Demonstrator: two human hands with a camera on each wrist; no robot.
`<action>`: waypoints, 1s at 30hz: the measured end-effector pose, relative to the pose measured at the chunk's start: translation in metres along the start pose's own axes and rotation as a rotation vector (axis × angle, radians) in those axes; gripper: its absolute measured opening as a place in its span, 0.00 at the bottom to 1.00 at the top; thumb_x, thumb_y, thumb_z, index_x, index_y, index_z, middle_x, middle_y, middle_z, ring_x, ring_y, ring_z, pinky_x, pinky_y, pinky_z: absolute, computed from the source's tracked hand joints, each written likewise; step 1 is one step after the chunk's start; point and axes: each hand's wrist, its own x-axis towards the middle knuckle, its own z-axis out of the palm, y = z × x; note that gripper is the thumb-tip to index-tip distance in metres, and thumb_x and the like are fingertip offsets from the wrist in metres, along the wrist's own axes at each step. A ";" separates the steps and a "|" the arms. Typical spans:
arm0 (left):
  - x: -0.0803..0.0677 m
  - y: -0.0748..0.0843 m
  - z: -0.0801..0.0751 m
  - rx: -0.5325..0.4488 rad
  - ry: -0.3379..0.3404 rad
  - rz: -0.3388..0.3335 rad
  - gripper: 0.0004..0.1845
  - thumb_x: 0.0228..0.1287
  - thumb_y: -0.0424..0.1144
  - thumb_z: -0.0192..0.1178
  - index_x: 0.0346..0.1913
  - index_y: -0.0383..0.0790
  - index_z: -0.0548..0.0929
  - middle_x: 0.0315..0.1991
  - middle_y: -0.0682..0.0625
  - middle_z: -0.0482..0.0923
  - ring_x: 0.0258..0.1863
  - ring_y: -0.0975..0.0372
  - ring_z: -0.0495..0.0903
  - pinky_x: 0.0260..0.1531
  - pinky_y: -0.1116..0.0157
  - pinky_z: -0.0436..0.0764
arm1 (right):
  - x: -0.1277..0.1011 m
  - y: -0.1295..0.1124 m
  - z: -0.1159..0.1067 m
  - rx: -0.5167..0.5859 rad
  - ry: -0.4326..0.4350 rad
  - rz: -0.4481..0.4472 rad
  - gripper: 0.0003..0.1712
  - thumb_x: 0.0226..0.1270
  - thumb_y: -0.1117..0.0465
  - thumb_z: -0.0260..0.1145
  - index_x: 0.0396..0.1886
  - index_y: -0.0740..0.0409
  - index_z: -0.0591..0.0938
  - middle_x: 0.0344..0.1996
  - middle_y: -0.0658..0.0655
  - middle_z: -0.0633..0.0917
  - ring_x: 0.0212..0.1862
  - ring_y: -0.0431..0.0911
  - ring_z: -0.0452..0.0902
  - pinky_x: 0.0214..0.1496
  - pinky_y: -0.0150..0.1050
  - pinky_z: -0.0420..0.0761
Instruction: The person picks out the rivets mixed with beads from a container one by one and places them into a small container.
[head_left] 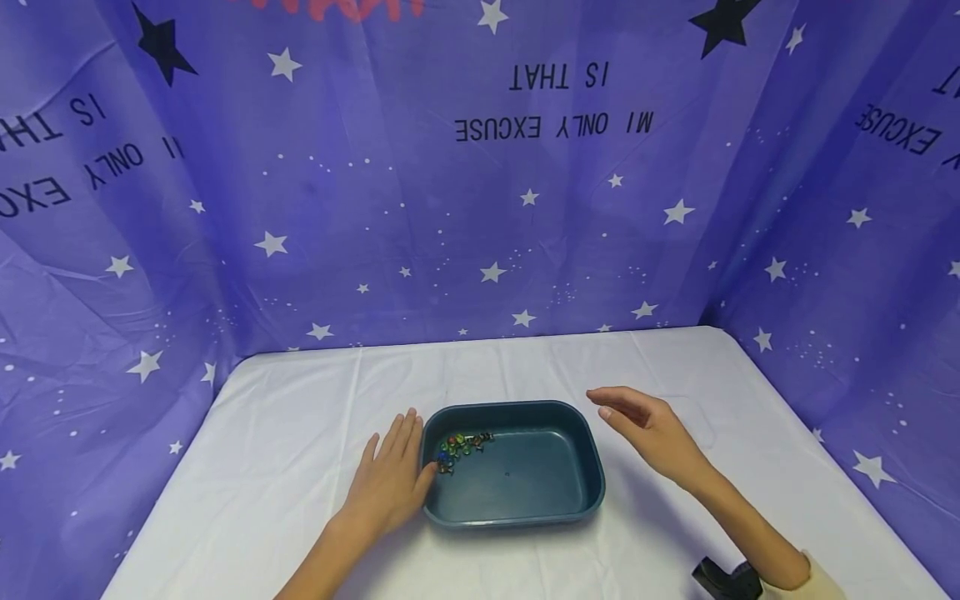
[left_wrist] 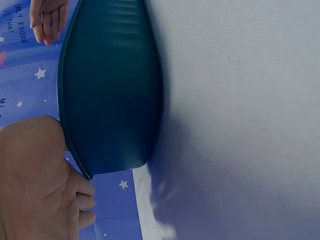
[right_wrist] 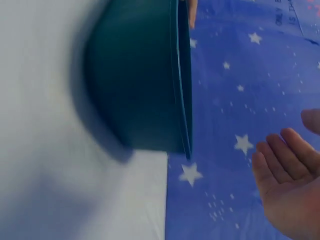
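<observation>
White-clothed table (head_left: 300, 417), starry purple backdrop (head_left: 450, 233) close behind. Teal tray (head_left: 525, 508) central, beads (head_left: 461, 446) in its left corner. Left hand (head_left: 390, 483) flat against rim, fingers straight; right hand (head_left: 648, 429) hovering just beside, fingers relaxed.

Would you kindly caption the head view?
Open left hand touches a dark teal plastic tray; open right hand hovers beside it.

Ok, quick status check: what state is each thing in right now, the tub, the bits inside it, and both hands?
Dark teal tub: upright on the white tablecloth, mostly empty.
Small colourful pieces: clustered in the tub's far-left corner; too small to identify.
Left hand: open, fingers straight, resting flat against the tub's left rim.
Right hand: open, fingers relaxed, hovering right of the tub, apart from it.
</observation>
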 end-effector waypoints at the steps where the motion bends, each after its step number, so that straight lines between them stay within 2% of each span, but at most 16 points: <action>1: 0.000 0.000 0.000 -0.001 0.000 0.000 0.37 0.74 0.49 0.54 0.74 0.27 0.60 0.76 0.36 0.55 0.76 0.45 0.52 0.70 0.41 0.53 | 0.002 -0.001 0.003 0.037 -0.008 0.019 0.16 0.75 0.62 0.61 0.59 0.61 0.82 0.54 0.58 0.84 0.57 0.46 0.80 0.56 0.29 0.77; 4: 0.000 0.000 0.000 -0.003 -0.001 0.001 0.36 0.74 0.48 0.54 0.74 0.26 0.59 0.76 0.36 0.54 0.76 0.45 0.51 0.70 0.41 0.52 | 0.008 -0.002 0.015 0.151 -0.036 0.082 0.17 0.73 0.62 0.64 0.57 0.64 0.83 0.53 0.61 0.84 0.56 0.52 0.81 0.55 0.30 0.78; 9: -0.001 0.000 0.000 -0.008 -0.002 0.005 0.36 0.75 0.46 0.53 0.75 0.26 0.59 0.76 0.35 0.54 0.76 0.45 0.51 0.70 0.41 0.52 | 0.019 -0.003 0.036 0.312 -0.065 0.180 0.21 0.69 0.62 0.68 0.58 0.68 0.82 0.54 0.66 0.83 0.56 0.52 0.81 0.55 0.32 0.78; 11: -0.001 0.000 0.000 -0.009 -0.002 0.005 0.35 0.75 0.46 0.53 0.75 0.26 0.59 0.76 0.35 0.54 0.76 0.45 0.51 0.70 0.41 0.52 | 0.023 -0.002 0.045 0.359 -0.072 0.220 0.21 0.68 0.61 0.69 0.57 0.68 0.82 0.54 0.66 0.83 0.56 0.50 0.81 0.56 0.32 0.78; 14: -0.001 0.001 0.000 -0.015 -0.005 0.004 0.35 0.75 0.45 0.52 0.75 0.25 0.58 0.76 0.35 0.53 0.76 0.45 0.51 0.70 0.41 0.52 | 0.027 0.001 0.060 0.406 -0.087 0.258 0.22 0.66 0.60 0.71 0.56 0.67 0.83 0.54 0.67 0.83 0.55 0.50 0.81 0.56 0.34 0.79; 21: -0.001 0.001 0.001 -0.015 0.002 0.007 0.35 0.75 0.45 0.51 0.74 0.25 0.58 0.76 0.35 0.54 0.76 0.45 0.52 0.70 0.41 0.53 | 0.034 0.009 0.090 0.370 -0.141 0.282 0.22 0.65 0.59 0.72 0.55 0.67 0.84 0.54 0.65 0.84 0.53 0.48 0.82 0.55 0.34 0.78; 30: 0.000 0.001 0.002 -0.028 -0.006 -0.001 0.35 0.75 0.45 0.51 0.75 0.25 0.58 0.76 0.35 0.53 0.75 0.44 0.52 0.70 0.41 0.53 | 0.039 0.012 0.121 0.297 -0.185 0.264 0.19 0.65 0.59 0.72 0.52 0.67 0.86 0.49 0.61 0.87 0.48 0.45 0.83 0.49 0.35 0.80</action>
